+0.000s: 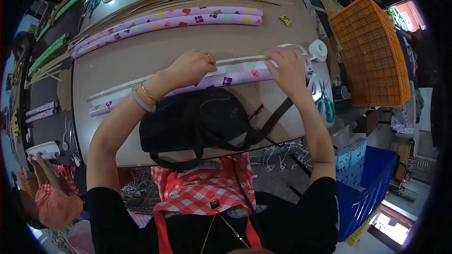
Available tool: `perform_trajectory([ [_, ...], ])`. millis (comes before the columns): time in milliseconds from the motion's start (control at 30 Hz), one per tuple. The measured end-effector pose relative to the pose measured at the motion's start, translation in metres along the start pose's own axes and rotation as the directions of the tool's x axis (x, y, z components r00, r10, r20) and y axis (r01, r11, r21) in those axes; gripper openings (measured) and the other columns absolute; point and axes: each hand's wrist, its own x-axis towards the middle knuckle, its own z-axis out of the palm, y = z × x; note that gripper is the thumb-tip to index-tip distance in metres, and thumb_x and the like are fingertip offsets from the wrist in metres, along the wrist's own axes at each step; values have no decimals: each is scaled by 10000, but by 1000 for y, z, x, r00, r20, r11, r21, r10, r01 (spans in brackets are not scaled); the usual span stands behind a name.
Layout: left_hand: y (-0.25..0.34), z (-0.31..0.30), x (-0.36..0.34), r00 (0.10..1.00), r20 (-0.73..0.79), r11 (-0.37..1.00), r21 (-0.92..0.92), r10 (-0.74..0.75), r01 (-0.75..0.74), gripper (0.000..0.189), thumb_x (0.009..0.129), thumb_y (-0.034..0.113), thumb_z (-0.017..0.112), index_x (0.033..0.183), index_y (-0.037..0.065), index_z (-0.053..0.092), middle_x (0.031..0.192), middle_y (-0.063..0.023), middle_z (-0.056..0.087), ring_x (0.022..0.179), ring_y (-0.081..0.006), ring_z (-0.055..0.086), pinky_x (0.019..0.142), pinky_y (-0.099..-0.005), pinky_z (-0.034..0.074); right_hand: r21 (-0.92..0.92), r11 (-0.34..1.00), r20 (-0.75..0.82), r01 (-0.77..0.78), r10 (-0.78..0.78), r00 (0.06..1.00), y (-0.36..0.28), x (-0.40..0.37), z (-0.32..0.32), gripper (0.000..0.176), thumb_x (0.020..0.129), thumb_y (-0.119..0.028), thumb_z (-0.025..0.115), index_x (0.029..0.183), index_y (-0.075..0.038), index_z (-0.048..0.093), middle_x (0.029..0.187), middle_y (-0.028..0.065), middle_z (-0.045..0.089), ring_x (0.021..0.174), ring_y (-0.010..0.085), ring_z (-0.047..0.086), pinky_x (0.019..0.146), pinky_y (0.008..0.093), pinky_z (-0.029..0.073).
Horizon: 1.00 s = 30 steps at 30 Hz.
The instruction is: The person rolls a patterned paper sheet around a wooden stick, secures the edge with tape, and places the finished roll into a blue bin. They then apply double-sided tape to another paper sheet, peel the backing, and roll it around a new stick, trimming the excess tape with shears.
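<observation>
A purple patterned roll (240, 78) lies across the table, with a long white strip (127, 84) along its far side. My left hand (194, 68) is bent over the strip near the middle, fingers curled together at its edge; what they pinch is hidden. Farther right, my right hand (286, 66) rests over the strip and roll near their right end, its fingers bent down and partly blurred. A roll of white tape (318, 50) stands just beyond my right hand. Between my forearms, a black bag (197, 117) lies on the near side of the roll.
Two purple patterned rolls (188, 20) and thin wooden strips (155, 1) lie at the back. Teal-handled pliers (325, 106) are at the right edge. An orange crate (372, 51) and a blue crate (372, 183) stand right. Another person (56, 202) works at lower left.
</observation>
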Motion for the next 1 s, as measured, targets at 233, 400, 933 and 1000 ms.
perform_trajectory([
  [233,1,1,-11,995,91,996,-69,-42,48,383,671,-2,566,1046,67,602,1097,-78,580,1023,-254,536,876,-349,439,159,971,49,179,-189,981,-18,-23,19,333,692,-183,675,999,-109,569,1041,42,588,1017,231,519,919,383,343],
  [400,2,-3,-32,995,37,986,-134,-91,95,294,699,-1,561,983,46,621,1062,-89,601,995,-258,555,839,-341,466,273,950,27,149,-163,986,-29,-23,30,351,673,-131,672,1005,-105,562,1025,51,588,985,244,528,881,368,369],
  [933,17,3,-5,978,-52,976,-95,-200,195,215,741,24,509,916,55,629,921,-124,596,901,-295,574,766,-376,480,346,924,-40,162,-158,987,-60,-20,47,323,692,-126,659,994,-83,552,1036,71,583,997,269,527,877,374,392],
  [1000,20,11,16,977,-118,958,-246,-178,145,185,745,32,510,888,48,625,904,-137,587,879,-312,573,754,-390,474,334,928,-47,163,-157,987,-60,-20,47,323,688,-134,663,988,-81,554,1030,75,583,992,273,528,878,374,392],
])
